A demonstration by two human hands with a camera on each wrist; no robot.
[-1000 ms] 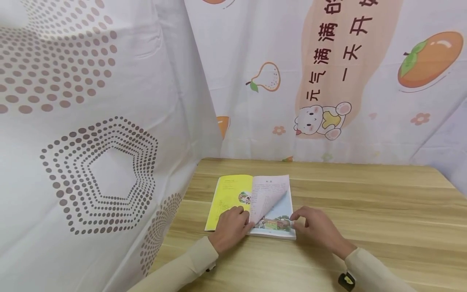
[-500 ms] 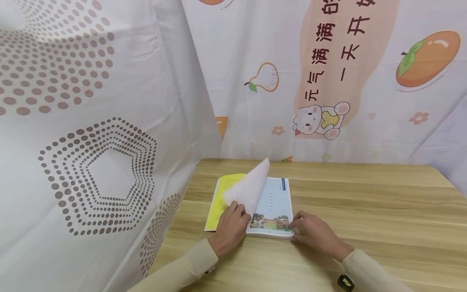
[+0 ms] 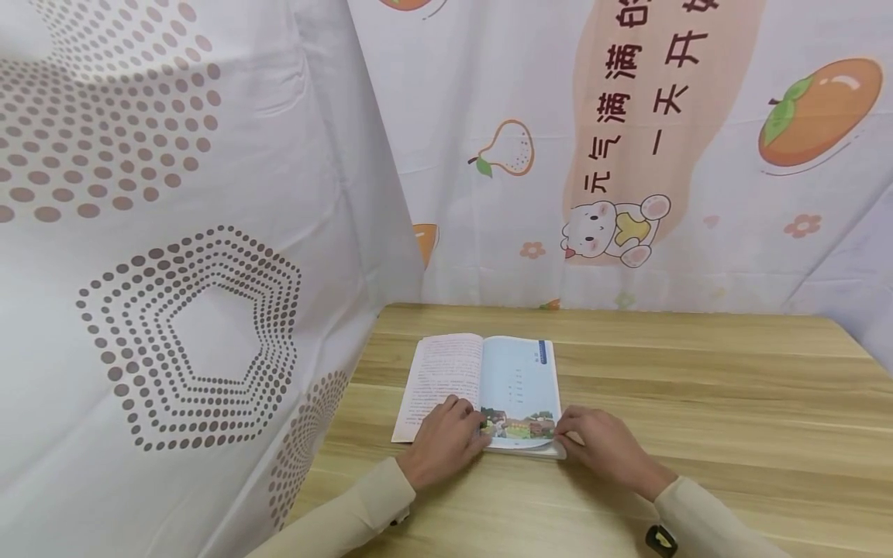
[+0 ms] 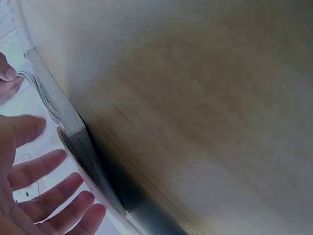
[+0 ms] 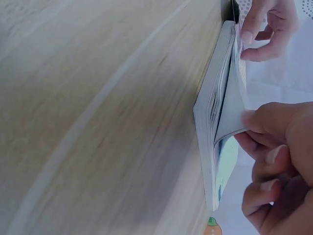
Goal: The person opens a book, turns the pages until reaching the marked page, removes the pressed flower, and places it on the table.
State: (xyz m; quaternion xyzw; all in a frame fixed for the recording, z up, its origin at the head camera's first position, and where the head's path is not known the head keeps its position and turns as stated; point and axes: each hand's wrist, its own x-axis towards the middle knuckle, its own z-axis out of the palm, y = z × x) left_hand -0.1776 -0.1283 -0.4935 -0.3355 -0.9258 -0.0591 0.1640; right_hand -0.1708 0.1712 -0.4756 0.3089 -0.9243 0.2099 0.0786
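Note:
An open book [image 3: 518,372] lies on the wooden table. Its left page [image 3: 446,356] is pale pink with dense print; a blue illustrated page [image 3: 518,395] is on the right. My left hand [image 3: 446,434] rests at the lower inner edge of the left page, beside the spine. In the left wrist view its fingers [image 4: 58,196] are spread and fairly straight along the book's edge. At the lower right corner, my right hand [image 3: 603,446] pinches the blue page between thumb and fingers. The right wrist view shows that page [image 5: 234,115] bent up from the stack beneath.
The wooden table [image 3: 698,387] extends to the right of the book. A white curtain with fruit and cartoon prints [image 3: 488,217] hangs behind it. Another curtain with dotted patterns [image 3: 335,232] stands close along the left.
The pink printed page has turned over from right to left, covering the yellow page and baring the blue one. My right hand has since lifted the blue page's lower corner.

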